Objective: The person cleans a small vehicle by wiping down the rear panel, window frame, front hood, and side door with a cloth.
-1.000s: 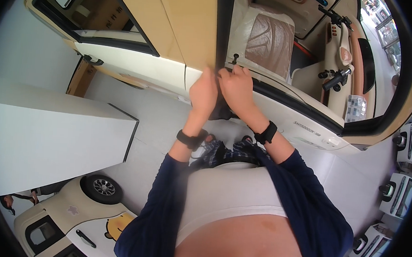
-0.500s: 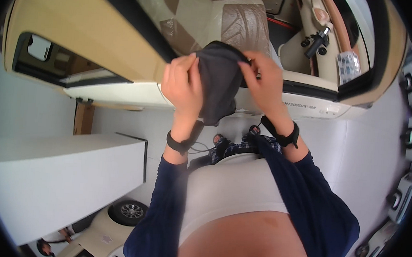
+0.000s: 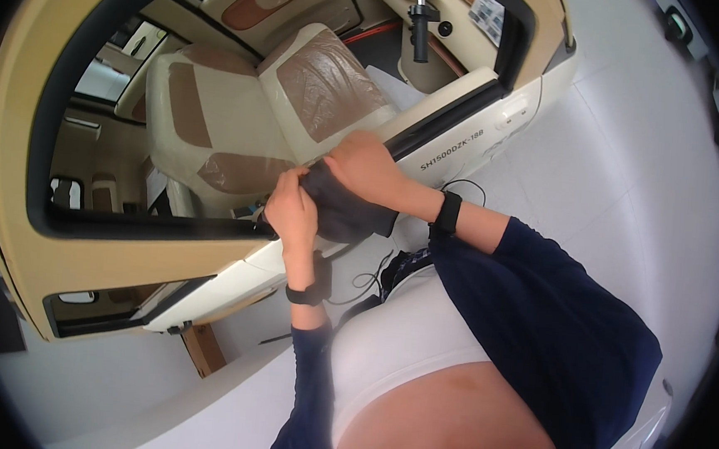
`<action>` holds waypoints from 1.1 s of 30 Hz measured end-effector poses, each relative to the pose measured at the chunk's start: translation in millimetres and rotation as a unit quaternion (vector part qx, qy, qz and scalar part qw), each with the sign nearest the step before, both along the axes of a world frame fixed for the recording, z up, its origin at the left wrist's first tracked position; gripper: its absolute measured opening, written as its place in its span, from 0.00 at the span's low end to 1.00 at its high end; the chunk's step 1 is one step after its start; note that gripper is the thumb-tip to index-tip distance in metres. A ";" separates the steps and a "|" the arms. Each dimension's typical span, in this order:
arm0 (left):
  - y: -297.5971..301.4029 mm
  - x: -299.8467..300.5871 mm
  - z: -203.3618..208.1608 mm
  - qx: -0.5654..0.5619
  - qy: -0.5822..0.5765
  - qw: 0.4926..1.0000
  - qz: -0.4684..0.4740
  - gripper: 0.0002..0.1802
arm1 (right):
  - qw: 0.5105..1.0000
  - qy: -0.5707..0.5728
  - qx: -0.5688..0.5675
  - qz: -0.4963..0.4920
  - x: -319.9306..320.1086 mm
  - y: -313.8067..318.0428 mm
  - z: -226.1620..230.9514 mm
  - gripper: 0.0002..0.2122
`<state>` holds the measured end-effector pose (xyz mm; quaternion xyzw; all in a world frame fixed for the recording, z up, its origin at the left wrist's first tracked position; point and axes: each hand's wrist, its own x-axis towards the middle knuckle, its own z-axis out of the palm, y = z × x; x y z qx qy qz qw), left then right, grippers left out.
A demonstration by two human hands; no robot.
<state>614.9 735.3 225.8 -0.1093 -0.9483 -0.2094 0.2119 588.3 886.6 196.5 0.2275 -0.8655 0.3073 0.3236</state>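
Note:
A dark grey cloth (image 3: 342, 208) hangs between my two hands, bunched along its upper edge. My left hand (image 3: 292, 210) is closed on its left side, thumb and fingertips pinching the fabric. On the other side my right hand (image 3: 366, 173) grips the cloth's upper right part, its fingers curled and partly hidden behind the wrist. Both hands are at the sill of an open doorway in a small beige and white vehicle (image 3: 164, 271). Just beyond them is the vehicle's seat (image 3: 255, 113), cream and brown under clear plastic wrap.
A handlebar grip (image 3: 420, 41) rises inside the vehicle at the upper right. A thin black cable (image 3: 364, 285) loops below my hands. Beside the vehicle at lower left stands a brown carton (image 3: 203, 349). The pale tiled floor (image 3: 605, 175) stretches to the right, with other vehicles along its edge.
My view has turned and shifted, so more of the seat and doorway shows. Both hands have come closer together, and the cloth has gone from spread out to bunched up.

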 end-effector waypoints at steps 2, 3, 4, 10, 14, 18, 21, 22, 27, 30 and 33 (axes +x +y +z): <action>-0.3 0.4 10.0 0.010 -0.021 1.000 -0.017 0.11 | 1.000 -0.016 0.003 0.000 0.1 4.3 -0.3 0.11; 3.1 1.1 21.2 0.009 -0.082 0.997 -0.014 0.12 | 0.999 -0.028 0.011 0.022 -2.1 6.6 0.0 0.11; 6.2 1.6 27.5 0.007 -0.142 0.990 -0.012 0.12 | 0.998 -0.040 0.018 0.044 -4.0 10.0 -0.1 0.11; 42.8 -9.2 11.9 -0.146 -0.057 0.978 -0.135 0.13 | 0.995 -0.056 0.068 0.050 -0.2 71.4 -0.2 0.08; 107.1 -25.0 -16.5 -0.178 0.035 0.957 -0.226 0.13 | 0.998 -0.023 0.061 -0.020 12.8 133.5 -13.6 0.06; 157.7 -33.1 -50.8 -0.151 0.116 0.957 -0.219 0.19 | 0.985 -0.135 0.010 -0.107 40.7 184.4 -1.0 0.07; 181.3 -43.4 -55.0 -0.118 0.125 0.956 -0.238 0.18 | 0.967 -0.212 -0.008 -0.143 54.2 208.6 -19.9 0.07; 192.0 -47.1 -54.8 -0.116 0.122 0.956 -0.239 0.18 | 0.966 -0.214 -0.008 -0.144 57.0 211.9 -24.2 0.07; 241.7 -62.7 -54.6 -0.017 0.102 0.959 -0.265 0.16 | 0.971 -0.214 -0.013 -0.108 57.4 225.1 -22.6 0.08; 243.2 -64.1 -57.2 0.017 0.114 0.959 -0.258 0.13 | 0.964 -0.226 -0.040 -0.134 52.7 236.6 -14.2 0.09; 245.1 -53.1 -52.9 0.145 0.020 0.963 -0.228 0.10 | 0.954 -0.218 -0.076 -0.190 42.6 236.6 -24.3 0.10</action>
